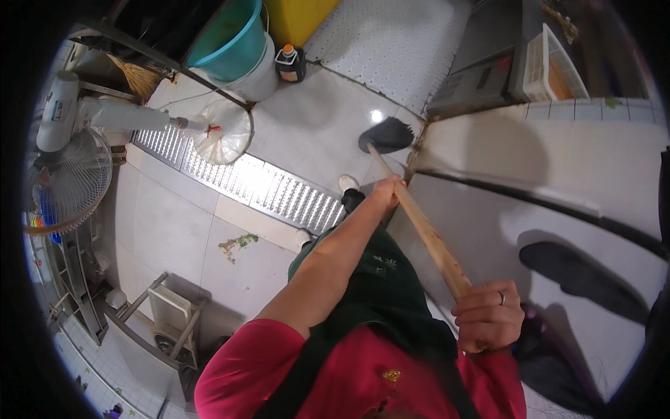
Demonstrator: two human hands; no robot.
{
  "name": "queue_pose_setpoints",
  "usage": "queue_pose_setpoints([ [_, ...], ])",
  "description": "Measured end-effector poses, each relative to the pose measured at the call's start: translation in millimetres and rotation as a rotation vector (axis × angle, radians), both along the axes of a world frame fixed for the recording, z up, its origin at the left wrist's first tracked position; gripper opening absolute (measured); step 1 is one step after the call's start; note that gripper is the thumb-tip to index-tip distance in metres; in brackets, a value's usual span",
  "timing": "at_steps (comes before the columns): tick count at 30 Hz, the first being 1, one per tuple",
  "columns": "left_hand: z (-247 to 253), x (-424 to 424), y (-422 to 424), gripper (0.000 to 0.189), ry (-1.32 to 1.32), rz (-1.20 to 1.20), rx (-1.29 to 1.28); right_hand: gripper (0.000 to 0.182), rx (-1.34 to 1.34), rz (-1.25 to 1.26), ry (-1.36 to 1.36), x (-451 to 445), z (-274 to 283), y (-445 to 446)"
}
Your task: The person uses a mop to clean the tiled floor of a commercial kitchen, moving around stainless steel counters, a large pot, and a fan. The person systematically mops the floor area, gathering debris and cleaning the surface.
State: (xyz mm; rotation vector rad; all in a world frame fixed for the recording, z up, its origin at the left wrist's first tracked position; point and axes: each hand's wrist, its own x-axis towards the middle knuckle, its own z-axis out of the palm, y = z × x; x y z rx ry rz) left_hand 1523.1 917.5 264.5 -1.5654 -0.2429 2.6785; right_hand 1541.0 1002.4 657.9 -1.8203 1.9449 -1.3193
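A broom with a long wooden handle point(430, 238) slants across the view in front of me. Its dark bristled head point(388, 135) rests on the tiled floor close to the foot of the wall at right. Partway down, my left hand point(387, 191) is wrapped around the handle, the arm stretched across my dark apron. Up at the top end, beside my chest, my right hand point(489, 317) grips it and wears a ring. Leafy scraps point(238, 246) lie on the floor tiles to my left.
A metal drain grate point(293, 195) crosses the floor. On the left stands a fan point(70, 178); nearby are a plastic-wrapped round base point(222, 133), a teal bucket point(230, 44) and a dark jug point(290, 64). A metal-framed stool point(141, 335) is at lower left, a white basket point(544, 68) at upper right.
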Motion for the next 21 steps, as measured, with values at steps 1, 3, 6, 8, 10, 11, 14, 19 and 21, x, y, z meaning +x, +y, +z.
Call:
queue_pose_setpoints([
  [1, 2.0, 19.2, -5.6, 0.011, 0.016, 0.028, 0.021, 0.012, -0.031, 0.018, -0.03, 11.9, -1.7, 2.0],
  [3, -3.6, 66.6, -13.2, 0.015, 0.089, 0.038, -0.023, 0.009, -0.112, 0.121, -0.138, 34.2, -6.8, 0.9],
  [6, -18.5, 150.4, -24.3, 0.015, 0.105, 0.165, -0.029, 0.005, -0.187, 0.339, -0.284, 63.2, -11.9, -3.9],
  [8, -2.4, 200.7, -34.3, 0.016, 0.007, 0.141, -0.13, 0.004, -0.211, 0.33, -0.368, 83.8, -14.7, -2.2],
  [10, -4.3, 248.6, -37.2, 0.016, -0.066, 0.145, -0.197, 0.009, -0.213, 0.333, -0.42, 97.5, -16.4, -4.0],
  [11, -9.7, 271.0, -36.5, 0.016, -0.071, 0.199, -0.193, 0.01, -0.18, 0.31, -0.501, 102.8, -18.6, -1.1],
  [14, 18.7, 309.5, -49.9, 0.012, -0.132, 0.272, -0.191, 0.008, -0.175, 0.169, -0.786, 109.1, -28.2, 7.8],
  [19, 68.5, 303.4, -45.2, 0.008, -0.142, 0.297, -0.18, 0.013, -0.335, 0.082, -1.066, 92.6, -19.2, 47.4],
  [21, 77.0, 294.9, -39.0, 0.008, -0.119, 0.282, -0.193, 0.014, -0.313, 0.108, -0.951, 80.7, -5.0, 62.2],
])
